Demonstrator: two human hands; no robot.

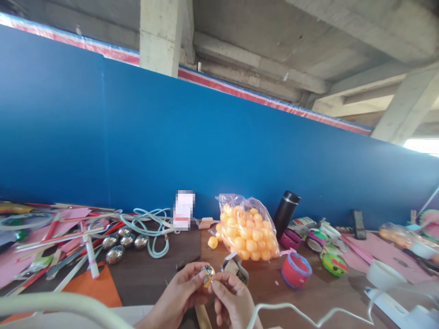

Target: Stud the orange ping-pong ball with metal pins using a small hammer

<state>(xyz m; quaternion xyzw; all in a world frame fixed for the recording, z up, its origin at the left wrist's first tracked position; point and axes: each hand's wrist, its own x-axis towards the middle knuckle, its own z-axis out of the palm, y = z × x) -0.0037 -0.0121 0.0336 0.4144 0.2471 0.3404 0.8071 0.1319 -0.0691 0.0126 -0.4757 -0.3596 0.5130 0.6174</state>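
Note:
Near the front edge of the table, my left hand [181, 291] pinches a small shiny ball [207, 275], silvery with yellow-orange on its lower side. The fingertips of my right hand [235, 297] are pressed together at the ball's right side. Whatever they hold is too small to make out. Just behind my right hand lies a dark grey object [241, 273], partly covered by the fingers. Under my hands runs a wooden strip [203, 317]. Farther back stands a clear bag of orange balls [248, 233], with a loose orange ball [212, 242] beside it.
Several silver balls [115, 254] and a pale blue cord [159, 249] lie left, near sticks and orange paper [92, 285]. A black bottle [286, 212], red round container [297, 270], tape roll [380, 274] and power strip [387, 306] are right. A white cable [308, 320] crosses the front.

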